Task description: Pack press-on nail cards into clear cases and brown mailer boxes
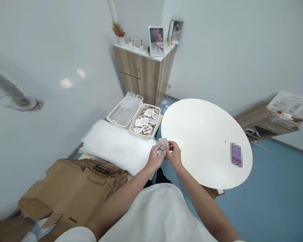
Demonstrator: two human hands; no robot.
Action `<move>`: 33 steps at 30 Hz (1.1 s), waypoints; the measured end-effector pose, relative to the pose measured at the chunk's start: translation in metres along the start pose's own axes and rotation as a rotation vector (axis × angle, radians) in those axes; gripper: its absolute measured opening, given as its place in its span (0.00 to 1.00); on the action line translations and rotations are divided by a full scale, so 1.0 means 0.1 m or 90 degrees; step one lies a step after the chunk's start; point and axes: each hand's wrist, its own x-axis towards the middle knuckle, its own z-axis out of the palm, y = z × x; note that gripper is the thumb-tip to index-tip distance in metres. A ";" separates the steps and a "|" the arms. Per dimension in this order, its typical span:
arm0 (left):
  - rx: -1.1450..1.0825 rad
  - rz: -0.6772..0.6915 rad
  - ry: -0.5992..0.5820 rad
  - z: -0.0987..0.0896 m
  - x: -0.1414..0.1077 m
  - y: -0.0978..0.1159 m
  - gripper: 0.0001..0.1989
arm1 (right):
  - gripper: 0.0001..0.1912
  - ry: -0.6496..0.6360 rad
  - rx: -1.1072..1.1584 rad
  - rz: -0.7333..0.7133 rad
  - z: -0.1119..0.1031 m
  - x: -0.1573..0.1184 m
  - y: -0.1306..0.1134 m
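A small white card [163,143] with rounded corners and fine print is held up in front of my body. My left hand [155,157] pinches its lower left side. On the right edge, my right hand [174,153] grips the same card between thumb and fingers. Just beyond my hands, a white basket [143,135] holds many similar printed cards [141,122]. The print on the held card is too small to read.
To my right stands a round white table [199,134] bearing a blurred purple item [236,155]. White sheets [116,144] and flattened cardboard boxes [63,188] lie to my left. Clear plastic boxes [127,107] fill another basket. A wooden cabinet [146,72] stands in the corner.
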 end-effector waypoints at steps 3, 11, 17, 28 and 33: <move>-0.090 0.009 -0.102 0.18 -0.15 0.08 0.20 | 0.13 0.026 -0.023 -0.064 -0.16 -0.22 0.00; -0.125 -0.023 -0.138 0.65 -0.19 0.10 0.16 | 0.21 0.023 -0.081 -0.151 -0.60 -0.46 0.10; -0.160 -0.021 -0.211 1.11 -0.16 0.09 0.15 | 0.21 0.055 -0.102 -0.154 -1.17 -0.47 0.32; -0.069 -0.044 -0.286 1.79 0.03 0.23 0.19 | 0.22 0.003 0.240 0.101 -2.07 -0.12 0.98; -0.020 0.009 -0.230 2.01 0.07 0.18 0.23 | 0.20 -0.015 0.340 0.151 -2.27 -0.10 1.15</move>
